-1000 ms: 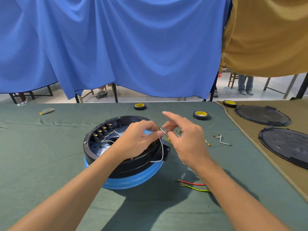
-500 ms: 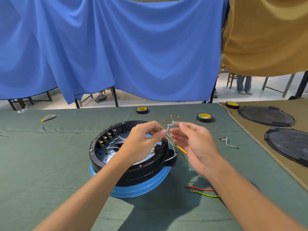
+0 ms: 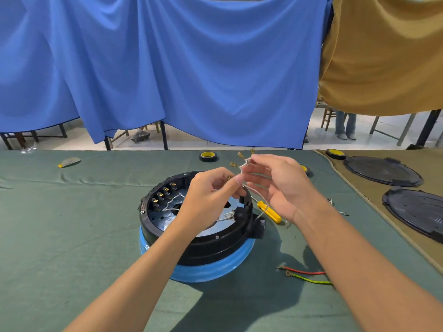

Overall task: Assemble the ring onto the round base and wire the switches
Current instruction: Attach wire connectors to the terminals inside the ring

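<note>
1. The black ring (image 3: 215, 248) sits on the blue round base (image 3: 211, 270) in the middle of the green cloth (image 3: 72, 224), right under your hands. A row of switches (image 3: 165, 191) with brass tabs lines its inner wall at the far left
2. Your left hand (image 3: 211, 200) hovers over the ring, thumb and forefinger pinching 1 brass terminal of the white wire harness (image 3: 243, 166)
3. Your right hand (image 3: 280, 188), just beside it, pinches the harness where its strands join, with the lower fingers loosely spread. 3 more terminals fan out above your fingertips
4. A yellow-handled screwdriver (image 3: 269, 212) lies just right of the ring, partly behind your right hand
5. A red wire (image 3: 304, 271) and a green-yellow wire (image 3: 309, 280) lie on the cloth near the base, running under your right forearm
6. A tape roll (image 3: 208, 156) stands beyond the ring, and 2 black discs (image 3: 381, 171) rest on the tan cloth at the far right
</note>
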